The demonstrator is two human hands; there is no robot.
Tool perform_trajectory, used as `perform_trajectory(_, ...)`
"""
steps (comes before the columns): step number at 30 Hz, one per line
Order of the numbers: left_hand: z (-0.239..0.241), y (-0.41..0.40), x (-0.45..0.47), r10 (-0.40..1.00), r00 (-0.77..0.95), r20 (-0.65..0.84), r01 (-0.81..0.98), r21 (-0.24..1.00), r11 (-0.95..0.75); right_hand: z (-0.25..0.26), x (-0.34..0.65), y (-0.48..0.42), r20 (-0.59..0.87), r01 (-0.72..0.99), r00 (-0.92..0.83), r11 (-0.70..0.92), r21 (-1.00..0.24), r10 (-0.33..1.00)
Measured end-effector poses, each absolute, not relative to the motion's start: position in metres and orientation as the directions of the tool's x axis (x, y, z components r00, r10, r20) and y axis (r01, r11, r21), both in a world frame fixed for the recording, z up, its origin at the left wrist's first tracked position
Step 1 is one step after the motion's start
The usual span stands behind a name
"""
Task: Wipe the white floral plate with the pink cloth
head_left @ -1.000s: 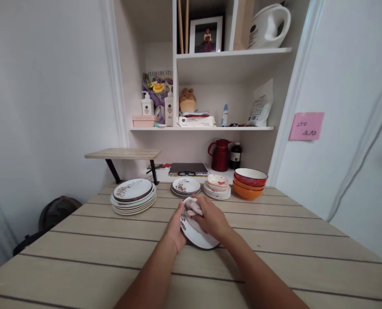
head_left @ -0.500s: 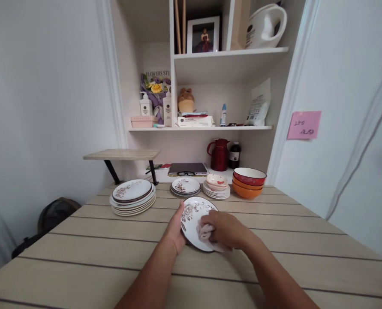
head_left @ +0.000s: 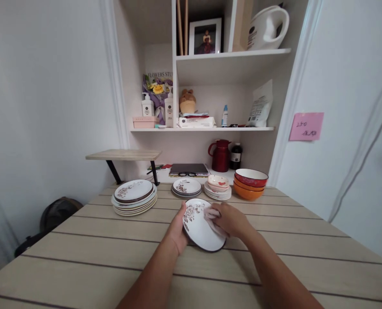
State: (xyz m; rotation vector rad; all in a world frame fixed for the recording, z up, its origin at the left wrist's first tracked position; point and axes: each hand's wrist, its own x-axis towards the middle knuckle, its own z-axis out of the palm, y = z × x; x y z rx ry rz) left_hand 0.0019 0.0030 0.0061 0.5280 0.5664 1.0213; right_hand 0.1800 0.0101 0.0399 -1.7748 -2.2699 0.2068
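A white plate (head_left: 201,231) with a brown flower print and dark rim is held tilted over the table. My left hand (head_left: 178,229) grips its left edge, thumb on the rim and the other fingers hidden beneath. Bunched in my right hand (head_left: 232,219) is a pale pinkish cloth (head_left: 212,216), pressed against the plate's upper right face. Just behind the plate stands a short stack of matching plates (head_left: 187,186).
On the wooden table (head_left: 113,253), a taller plate stack (head_left: 133,191) stands left by a small raised shelf (head_left: 123,154). Small heart-marked bowls (head_left: 218,182) top white saucers (head_left: 218,195); red and orange bowls (head_left: 248,189) are at right. Behind are a laptop (head_left: 189,168) and a red jug (head_left: 221,156).
My right hand has moved the cloth up and to the right across the plate, from its lower middle to the upper right edge. My left hand keeps its hold.
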Motion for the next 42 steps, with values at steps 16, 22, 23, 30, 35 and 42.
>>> perform_trajectory(16,0.006,0.005,0.001,0.912,0.369,-0.178,-0.669,0.63,0.394,0.035,0.149,0.008,0.262,0.869,-0.239,0.326,-0.372,0.935)
perform_trajectory(22,0.002,0.006,0.001,0.901,0.393,-0.183,-0.645,0.644,0.412,0.036,0.165,0.0,0.154,0.887,-0.317,0.351,-0.301,0.936)
perform_trajectory(23,0.003,0.005,0.0,0.901,0.393,-0.183,-0.645,0.644,0.412,0.036,0.16,-0.005,0.151,0.864,-0.375,0.404,-0.302,0.915)
perform_trajectory(30,0.009,0.002,-0.002,0.903,0.381,-0.198,-0.662,0.623,0.416,0.033,0.123,-0.013,0.314,0.758,-0.45,0.543,-0.361,0.836)
perform_trajectory(35,0.006,0.003,0.002,0.909,0.381,-0.171,-0.676,0.619,0.4,0.033,0.154,0.008,0.276,0.892,-0.181,0.276,-0.359,0.944)
perform_trajectory(42,0.008,0.003,0.002,0.899,0.398,-0.182,-0.648,0.638,0.417,0.033,0.146,-0.005,0.227,0.876,-0.296,0.359,-0.323,0.928)
